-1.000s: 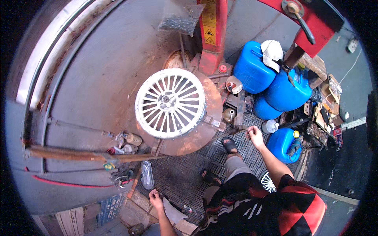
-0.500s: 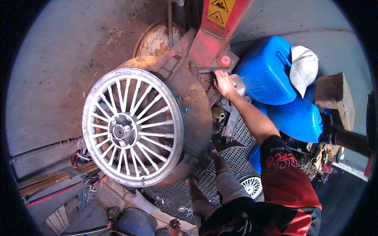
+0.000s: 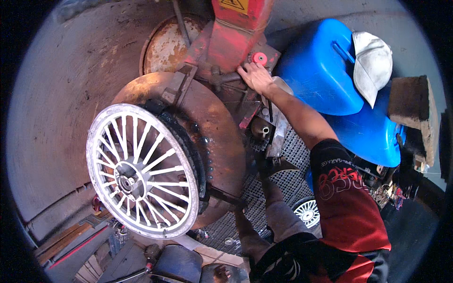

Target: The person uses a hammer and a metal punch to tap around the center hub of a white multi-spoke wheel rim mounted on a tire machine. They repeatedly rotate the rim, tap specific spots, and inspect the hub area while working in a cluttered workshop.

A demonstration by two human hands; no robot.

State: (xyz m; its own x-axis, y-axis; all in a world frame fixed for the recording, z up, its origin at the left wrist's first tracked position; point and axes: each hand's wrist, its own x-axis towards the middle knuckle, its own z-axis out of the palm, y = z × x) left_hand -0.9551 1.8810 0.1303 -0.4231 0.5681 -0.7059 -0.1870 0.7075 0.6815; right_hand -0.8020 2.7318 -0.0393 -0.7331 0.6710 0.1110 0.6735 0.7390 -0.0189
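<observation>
My right hand [image 3: 256, 76] is closed over the end of a dark metal bar handle [image 3: 230, 78], which joins a short upright post at the foot of a red machine column [image 3: 237, 33]. Close beside the fingers sits a red round cap [image 3: 259, 58]. To the left, a white many-spoked wheel rim [image 3: 126, 182] stands tilted against a big rusty round drum [image 3: 224, 137], with dark, greasy parts between them. No part of my left hand can be made out.
Blue plastic jugs [image 3: 314, 70] lie at the right, a whitish cap [image 3: 373, 66] on them beside a wooden block [image 3: 409, 101]. A smaller white wheel [image 3: 307, 213] rests on floor grating [image 3: 295, 174]. A rusty round lid [image 3: 170, 47] leans behind the drum.
The view has shifted. The wheel rim appears lower and further left, exposing more of the drum and dark parts behind it. My right hand stays at the bar handle, whose angle in view has changed.
</observation>
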